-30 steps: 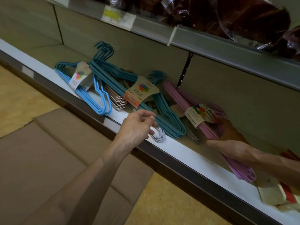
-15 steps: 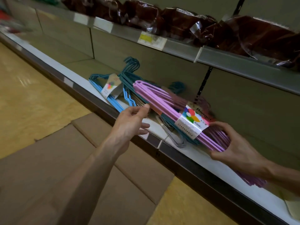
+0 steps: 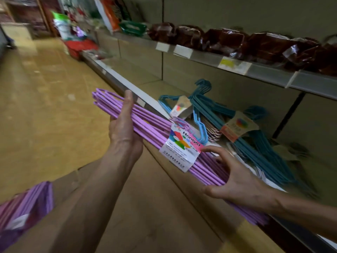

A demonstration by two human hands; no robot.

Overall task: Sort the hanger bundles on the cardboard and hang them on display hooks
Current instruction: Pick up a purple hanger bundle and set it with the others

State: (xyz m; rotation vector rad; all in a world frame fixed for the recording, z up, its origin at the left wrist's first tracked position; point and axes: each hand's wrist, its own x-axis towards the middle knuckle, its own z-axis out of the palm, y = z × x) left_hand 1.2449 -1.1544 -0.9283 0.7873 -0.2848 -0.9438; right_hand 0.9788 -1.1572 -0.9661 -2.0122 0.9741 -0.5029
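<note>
Shop aisle, low shelf (image 3: 135, 88): blue bundles (image 3: 244, 143) unsorted. Purple bundle (image 3: 145, 123) lifted, left hand (image 3: 124, 128) fingers clamped, right hand (image 3: 235, 181) fingers curled round. None visibly hung; hooks unseen.

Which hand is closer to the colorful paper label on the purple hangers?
Right. The right hand grips the purple hanger bundle just beside the label, one fingertip almost touching it. The left hand holds the bundle farther along, toward its far end.

upper shelf (image 3: 269, 73): carrying dark brown wrapped packages (image 3: 226, 42)
price tag (image 3: 234, 65): sitting on shelf edge
floor (image 3: 45, 106): showing tan
</note>
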